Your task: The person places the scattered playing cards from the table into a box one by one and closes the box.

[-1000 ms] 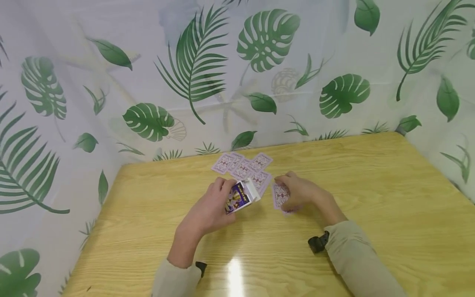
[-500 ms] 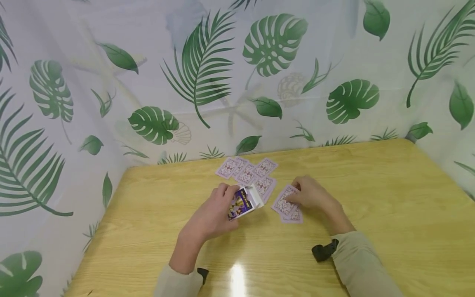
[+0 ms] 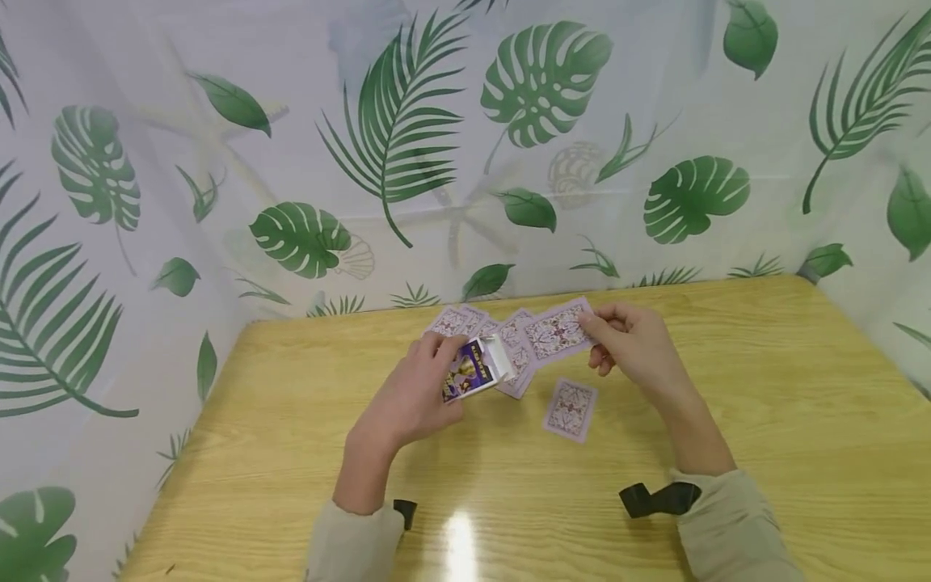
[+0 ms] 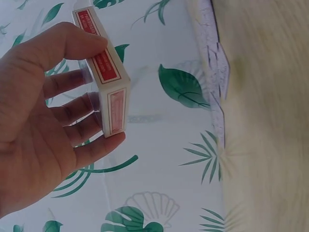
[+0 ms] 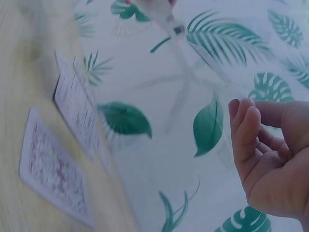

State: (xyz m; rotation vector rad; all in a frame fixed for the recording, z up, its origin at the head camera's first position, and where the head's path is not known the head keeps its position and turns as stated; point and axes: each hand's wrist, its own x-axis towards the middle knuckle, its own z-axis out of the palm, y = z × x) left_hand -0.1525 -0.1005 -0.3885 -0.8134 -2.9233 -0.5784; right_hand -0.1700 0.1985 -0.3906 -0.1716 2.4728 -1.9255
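My left hand (image 3: 410, 398) grips a playing-card box (image 3: 468, 372) with a purple and gold front. The box's white flap stands open on its right side. In the left wrist view, thumb and fingers hold the box (image 4: 107, 67) by its red-and-white edges. My right hand (image 3: 643, 347) pinches a patterned playing card (image 3: 558, 330) at its right end, raised beside the box mouth. From the right wrist this card (image 5: 208, 60) is seen nearly edge-on. One card (image 3: 570, 411) lies face down below it on the table.
Several face-down cards (image 3: 518, 373) overlap behind the box, partly hidden by it and the raised card. The wooden table (image 3: 305, 453) ends at a leaf-printed cloth (image 3: 422, 162) at the back. Black straps (image 3: 658, 499) sit on both wrists.
My right hand has lifted the top card off the one beneath and carried it up towards the box mouth. The lower card stays on the table. The left hand keeps its hold on the box.
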